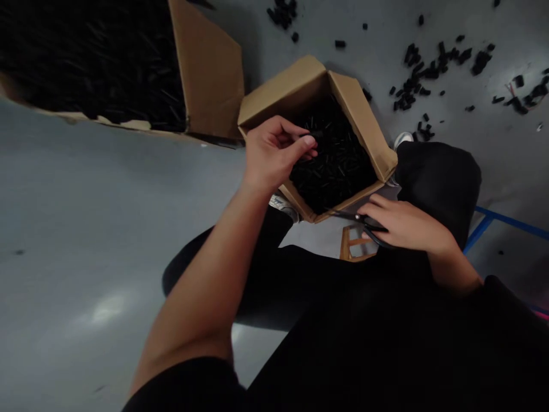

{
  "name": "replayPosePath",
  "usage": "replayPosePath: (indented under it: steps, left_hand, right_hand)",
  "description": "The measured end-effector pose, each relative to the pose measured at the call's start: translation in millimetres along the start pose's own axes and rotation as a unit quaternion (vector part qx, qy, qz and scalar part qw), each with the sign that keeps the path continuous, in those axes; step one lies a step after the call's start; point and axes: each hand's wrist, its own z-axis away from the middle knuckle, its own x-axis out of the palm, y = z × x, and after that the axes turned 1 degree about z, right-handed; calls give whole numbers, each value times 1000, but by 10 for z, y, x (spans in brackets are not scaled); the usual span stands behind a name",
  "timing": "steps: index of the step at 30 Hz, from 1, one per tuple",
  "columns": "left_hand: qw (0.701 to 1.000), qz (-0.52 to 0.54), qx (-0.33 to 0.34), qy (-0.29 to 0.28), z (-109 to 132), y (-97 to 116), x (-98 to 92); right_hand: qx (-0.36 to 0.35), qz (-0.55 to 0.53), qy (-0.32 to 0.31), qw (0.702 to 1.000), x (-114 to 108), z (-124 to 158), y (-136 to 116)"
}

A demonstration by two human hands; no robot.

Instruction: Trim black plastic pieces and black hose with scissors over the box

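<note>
My left hand [278,150] is over the smaller cardboard box [362,123], thumb and fingers pinched on a small black piece [315,134] that looks like a short tube. Dark, short black pieces [334,166] fill much of that box. Near the box's front corner, my right hand [398,220] has its fingers through the black handles of a pair of scissors [364,220]. The blades point left along the box's near edge. Whether they are apart is too dark to tell.
A larger cardboard box [210,74] at the upper left is heaped with similar black pieces. Several black bits [429,71] lie scattered over the grey floor at the upper right. A wooden stool [349,243] shows below my legs, and a blue metal frame [484,226] stands at the right.
</note>
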Motion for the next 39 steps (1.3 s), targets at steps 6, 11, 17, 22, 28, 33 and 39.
replayPosePath:
  steps: [6,11,17,22,28,33,39]
  left_hand:
    - [992,30,93,77,489,350,98]
    - [991,42,104,75,580,417,-2]
    - [984,38,115,134,504,421,-169]
    - [985,59,113,121,499,320,-210]
    - [988,73,84,108,528,284,-193]
    - [981,120,99,112,520,221,-192]
    - [976,91,145,132,536,252,-153]
  right_hand:
    - [-38,-204,191,959,-12,-84,40]
    - [-83,-307,206,925,-381,-395,-140]
    - [-91,-304,185,930,-698,-1212,-286]
    - [-85,-339,195,916,-568,-1618,-243]
    - [-87,-350,179,915,-543,-1610,-214]
    - [-102,-365,166,910,-549,-1627,-197]
    - [-96,-372,155,910,-569,-1592,-191]
